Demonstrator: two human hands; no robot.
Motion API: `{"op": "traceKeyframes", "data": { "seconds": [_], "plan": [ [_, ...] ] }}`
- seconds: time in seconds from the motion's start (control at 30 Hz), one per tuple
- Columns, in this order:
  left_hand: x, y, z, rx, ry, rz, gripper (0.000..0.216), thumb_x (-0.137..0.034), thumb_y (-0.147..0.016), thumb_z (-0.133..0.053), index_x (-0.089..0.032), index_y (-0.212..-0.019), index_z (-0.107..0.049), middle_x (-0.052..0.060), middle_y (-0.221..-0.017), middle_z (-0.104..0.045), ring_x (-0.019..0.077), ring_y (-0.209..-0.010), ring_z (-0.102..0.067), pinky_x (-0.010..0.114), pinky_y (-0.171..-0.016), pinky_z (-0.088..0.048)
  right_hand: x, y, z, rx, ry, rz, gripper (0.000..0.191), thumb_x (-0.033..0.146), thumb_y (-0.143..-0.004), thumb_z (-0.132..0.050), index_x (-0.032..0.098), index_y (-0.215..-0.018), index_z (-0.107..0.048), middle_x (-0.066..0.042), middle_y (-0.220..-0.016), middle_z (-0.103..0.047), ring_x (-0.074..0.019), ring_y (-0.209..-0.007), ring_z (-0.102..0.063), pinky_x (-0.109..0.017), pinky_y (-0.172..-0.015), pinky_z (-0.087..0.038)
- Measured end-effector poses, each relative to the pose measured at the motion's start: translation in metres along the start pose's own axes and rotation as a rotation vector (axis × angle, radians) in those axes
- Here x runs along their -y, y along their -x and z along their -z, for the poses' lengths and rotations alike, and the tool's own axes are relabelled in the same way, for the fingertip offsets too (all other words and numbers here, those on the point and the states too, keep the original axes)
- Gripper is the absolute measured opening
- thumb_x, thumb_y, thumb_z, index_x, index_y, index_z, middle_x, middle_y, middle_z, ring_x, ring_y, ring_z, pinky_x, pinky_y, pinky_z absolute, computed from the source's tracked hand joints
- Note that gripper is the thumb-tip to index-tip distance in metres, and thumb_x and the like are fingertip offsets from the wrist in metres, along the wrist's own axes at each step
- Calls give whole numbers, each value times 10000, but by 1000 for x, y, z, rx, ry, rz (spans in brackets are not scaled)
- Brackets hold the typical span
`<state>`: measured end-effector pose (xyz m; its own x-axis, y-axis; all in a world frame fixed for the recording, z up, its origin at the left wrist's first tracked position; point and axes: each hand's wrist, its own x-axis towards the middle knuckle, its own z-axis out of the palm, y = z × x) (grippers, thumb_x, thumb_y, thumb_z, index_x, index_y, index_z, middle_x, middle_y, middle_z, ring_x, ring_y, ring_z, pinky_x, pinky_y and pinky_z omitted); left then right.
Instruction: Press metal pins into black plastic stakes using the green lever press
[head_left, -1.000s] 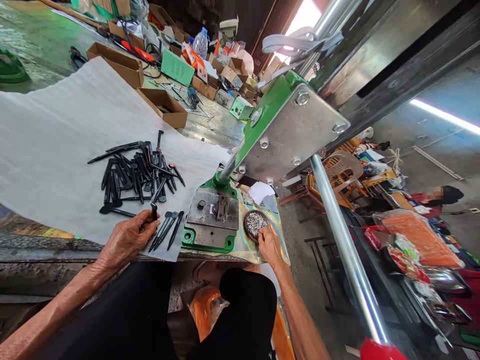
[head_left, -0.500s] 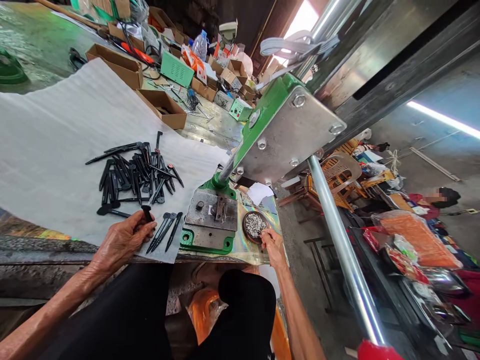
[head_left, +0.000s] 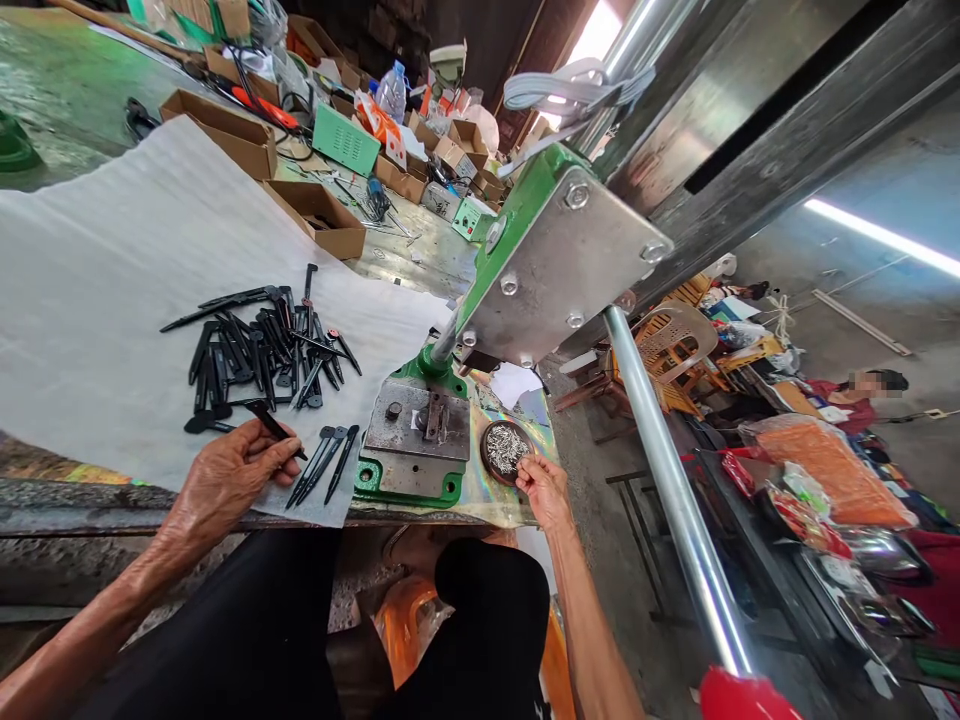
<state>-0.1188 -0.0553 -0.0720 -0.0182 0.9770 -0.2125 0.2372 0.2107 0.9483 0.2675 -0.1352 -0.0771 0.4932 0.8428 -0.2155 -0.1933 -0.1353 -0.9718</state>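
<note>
On the left, a white sheet lies across the bench, with a loose pile of black spikes on it. At the sheet's near edge, the left hand pinches one black spike between thumb and fingers, its point aimed right. Just right of that hand, three more spikes lie side by side, apart from the pile. Further right stands a green hand press with a steel base plate, its bed empty of spikes. Beside it sits a round dish of small silver metal pieces. The right hand rests at the dish's near rim, fingers drawn together; whether they pinch a piece is hidden. At the far right, a person in a red top sits beyond a steel pole.
</note>
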Motion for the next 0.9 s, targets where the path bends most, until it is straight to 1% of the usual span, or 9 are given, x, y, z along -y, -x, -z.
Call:
{"op": "traceKeyframes", "data": {
  "seconds": [0.13,0.23,0.3,0.4,0.5,0.6,0.67,0.8,0.9],
  "plan": [
    [-1,3,-2,-1,7,-17,293,-477,-644,-512,-221,-786,-513,-36,-562,-599,135,-546,-601,265,-558,-523,2,1,-2,-19,-32,-25,238,239,-600,-785,136,-650,-576,43,-572,-544,-53,-483,-430,-193,-461,-380],
    [-8,7,-3,-6,35,-10,266,-458,-652,-526,-224,-778,-524,-39,-591,-605,131,-567,-608,258,-580,-530,6,3,-4,-42,-57,-42,251,232,-558,-801,135,-625,-579,35,-554,-548,-47,-469,-420,-180,-441,-366],
    [-13,12,-4,-13,104,-11,256,-448,-658,-560,-221,-776,-543,-31,-610,-617,127,-569,-607,242,-569,-528,9,6,-7,-56,-78,-50,262,230,-520,-816,135,-603,-586,28,-542,-549,-44,-470,-419,-169,-432,-357],
    [-23,22,-6,16,257,-6,293,-432,-657,-675,-189,-796,-587,0,-625,-640,129,-563,-607,215,-539,-521,17,14,-17,-57,-113,-64,269,228,-475,-833,138,-586,-606,8,-564,-581,-40,-484,-425,-156,-434,-364],
    [-38,37,-13,108,444,26,359,-393,-625,-777,-142,-813,-604,19,-623,-648,122,-546,-599,196,-526,-512,25,34,-41,-23,-156,-82,264,230,-466,-841,144,-602,-631,-13,-604,-615,-40,-491,-434,-157,-447,-389],
    [-53,52,-28,224,666,124,405,-371,-582,-829,-129,-793,-581,13,-639,-645,114,-533,-592,195,-511,-509,33,64,-79,43,-204,-94,255,245,-493,-837,148,-621,-640,-20,-632,-622,-44,-494,-436,-160,-438,-386],
    [-60,60,-39,291,799,204,420,-360,-555,-853,-122,-759,-574,-1,-614,-618,111,-526,-585,194,-497,-510,37,87,-107,95,-231,-97,235,262,-541,-820,153,-640,-638,-10,-639,-611,-40,-478,-412,-159,-416,-363],
    [-64,71,-56,362,1011,320,434,-306,-515,-887,-110,-746,-577,12,-631,-629,109,-531,-589,188,-488,-516,41,125,-153,169,-289,-64,195,282,-647,-766,162,-673,-614,25,-616,-564,-25,-431,-341,-146,-370,-301],
    [-62,77,-61,397,1126,347,399,-250,-530,-884,-104,-754,-587,22,-655,-643,107,-547,-594,183,-495,-521,40,139,-171,165,-324,-34,218,308,-678,-756,165,-681,-592,48,-589,-526,-20,-420,-329,-137,-360,-282]
  ]
}}
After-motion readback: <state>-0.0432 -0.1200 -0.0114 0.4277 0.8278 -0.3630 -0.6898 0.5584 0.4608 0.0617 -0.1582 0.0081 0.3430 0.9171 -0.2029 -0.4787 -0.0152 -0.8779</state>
